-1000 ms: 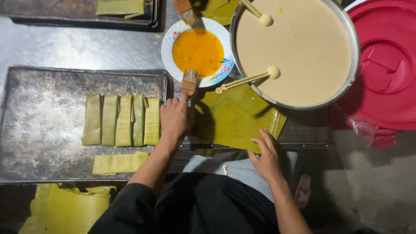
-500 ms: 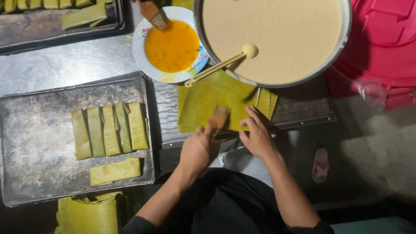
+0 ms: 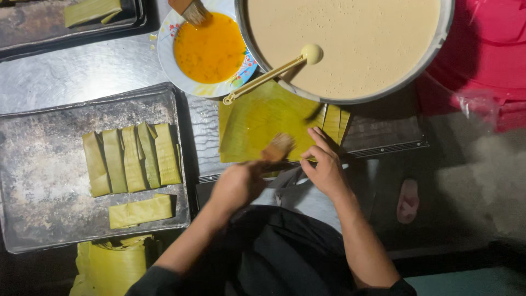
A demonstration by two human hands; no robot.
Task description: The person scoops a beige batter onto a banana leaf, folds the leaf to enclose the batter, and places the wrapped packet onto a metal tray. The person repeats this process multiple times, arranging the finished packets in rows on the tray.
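My left hand grips a wooden-handled brush whose bristles rest on the near edge of a yellow-green banana leaf. My right hand presses its fingers on the leaf's lower right edge, holding it flat. The leaf lies on a steel table below a large metal basin of beige batter with a long-handled ladle leaning on its rim. A plate of orange oil sits left of the basin, with a second brush resting in it.
A dark baking tray at left holds several folded leaf packets. More leaves are stacked below it. A second tray sits top left. A red plastic tub stands at right. A foot in a sandal shows on the floor.
My left hand brought the brush from beside the oil plate down onto the leaf and has swept it toward the near edge. The view shifted, and my right hand stayed on the leaf.
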